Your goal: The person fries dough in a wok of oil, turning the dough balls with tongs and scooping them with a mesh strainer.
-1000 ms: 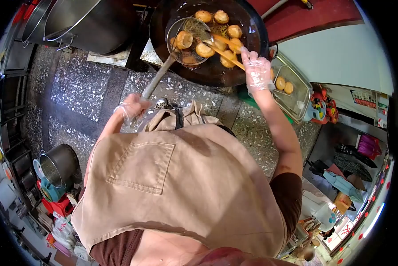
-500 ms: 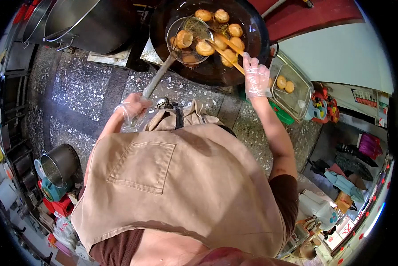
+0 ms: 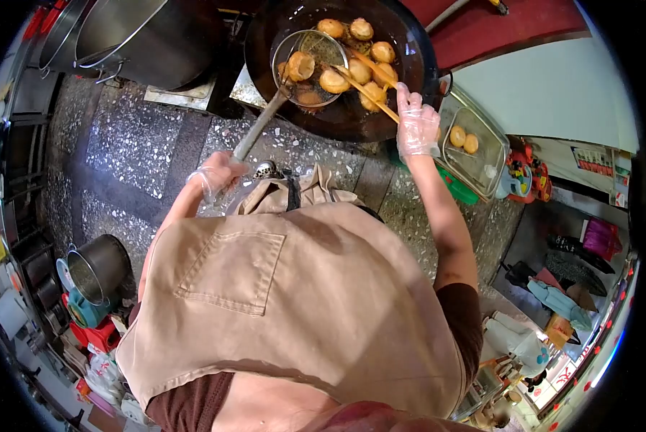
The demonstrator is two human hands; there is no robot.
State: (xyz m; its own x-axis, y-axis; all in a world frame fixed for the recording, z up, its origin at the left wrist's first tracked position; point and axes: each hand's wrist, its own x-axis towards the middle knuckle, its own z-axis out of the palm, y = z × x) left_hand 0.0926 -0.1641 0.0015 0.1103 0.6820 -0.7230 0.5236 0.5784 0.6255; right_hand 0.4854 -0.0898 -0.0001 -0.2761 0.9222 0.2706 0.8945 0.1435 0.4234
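My left hand (image 3: 220,171), in a clear plastic glove, is closed round the long handle of a mesh strainer (image 3: 260,129). The strainer's round basket lies over the wok (image 3: 308,137), with a golden-brown fried ball (image 3: 301,66) in it. My right hand (image 3: 417,124), also gloved, grips a pair of long wooden cooking chopsticks (image 3: 372,95). Their tips reach the strainer's right side, by another fried ball (image 3: 333,80); whether they pinch it I cannot tell. Several more fried balls (image 3: 383,52) float in the dark oil to the right and behind.
Right of the wok stands a metal tray with a wire rack (image 3: 488,173), two fried balls (image 3: 464,140) on it. A green basin (image 3: 458,186) shows beneath it. Large metal pots (image 3: 150,43) stand at the upper left. Another pot (image 3: 103,266) sits lower left.
The chopsticks have spread a little wider apart, their tips still at the strainer. Both hands and the strainer have hardly moved; the whole view has shifted slightly.
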